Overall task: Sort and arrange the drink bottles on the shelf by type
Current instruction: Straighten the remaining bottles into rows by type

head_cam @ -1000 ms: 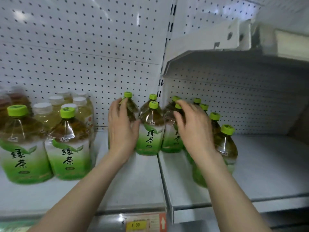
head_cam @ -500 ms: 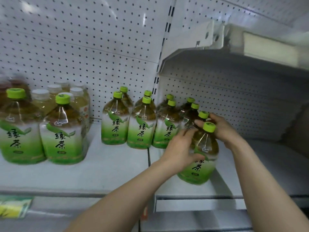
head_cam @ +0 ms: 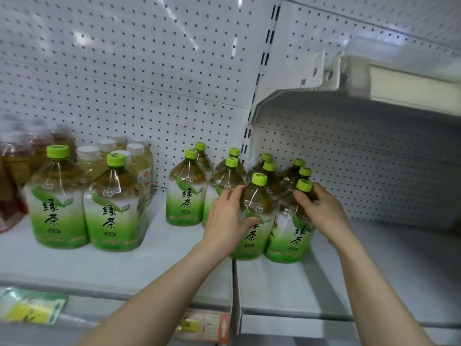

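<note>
Left hand [head_cam: 227, 218] grips one green-tea bottle [head_cam: 254, 232]; right hand [head_cam: 321, 211] grips the neighbouring bottle [head_cam: 291, 237] by its neck.

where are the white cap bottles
Head view, left: the white-cap bottles stand behind the two big green tea bottles, near the pegboard.

Green tea bottles [head_cam: 184, 196] carry lime-green caps and green-to-white labels; beside them, the white shelf backboard [head_cam: 124, 71] is dotted with holes.

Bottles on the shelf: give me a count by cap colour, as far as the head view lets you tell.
Green-capped bottles: 12
White-capped bottles: at least 5, back ones blurred
Reddish bottles at far left: too blurred to count
Total: at least 17
</note>
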Motion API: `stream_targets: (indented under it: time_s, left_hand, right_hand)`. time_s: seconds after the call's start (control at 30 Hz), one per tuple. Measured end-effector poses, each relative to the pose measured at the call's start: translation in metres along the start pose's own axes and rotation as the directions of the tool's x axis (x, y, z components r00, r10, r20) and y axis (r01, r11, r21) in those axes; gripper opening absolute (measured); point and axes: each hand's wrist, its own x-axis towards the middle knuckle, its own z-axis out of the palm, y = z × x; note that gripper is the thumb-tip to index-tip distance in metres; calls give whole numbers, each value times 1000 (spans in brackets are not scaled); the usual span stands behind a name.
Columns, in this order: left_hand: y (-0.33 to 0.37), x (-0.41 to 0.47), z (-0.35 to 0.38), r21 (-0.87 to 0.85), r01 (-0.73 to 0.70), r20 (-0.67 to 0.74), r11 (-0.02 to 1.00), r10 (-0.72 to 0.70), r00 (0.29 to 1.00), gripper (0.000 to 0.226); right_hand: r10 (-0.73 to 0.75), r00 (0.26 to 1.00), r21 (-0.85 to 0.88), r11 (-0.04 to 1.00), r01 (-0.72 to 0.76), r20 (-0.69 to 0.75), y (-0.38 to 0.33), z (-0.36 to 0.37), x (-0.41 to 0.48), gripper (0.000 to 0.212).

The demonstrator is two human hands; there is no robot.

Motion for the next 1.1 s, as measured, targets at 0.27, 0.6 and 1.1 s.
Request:
stream_targets:
  time_s: [0.27, 0.6, 1.1]
  left_hand:
    - [3, 9, 13, -2, -16, 5, 1000, 16, 1000, 88]
    - [1, 6, 2, 1, -49, 137, 999, 48, 989, 92]
    - [-153, -72, -225, 131, 337, -498, 932, -232, 835, 91]
  right_hand:
    - [38, 994, -134, 990, -52, -101, 4, 6, 8, 28]
    - [55, 989, -107, 992, -69, -135, 4, 20, 3, 34]
    - [-493, 829, 238, 866, 440, 263, -220, 178, -70, 73]
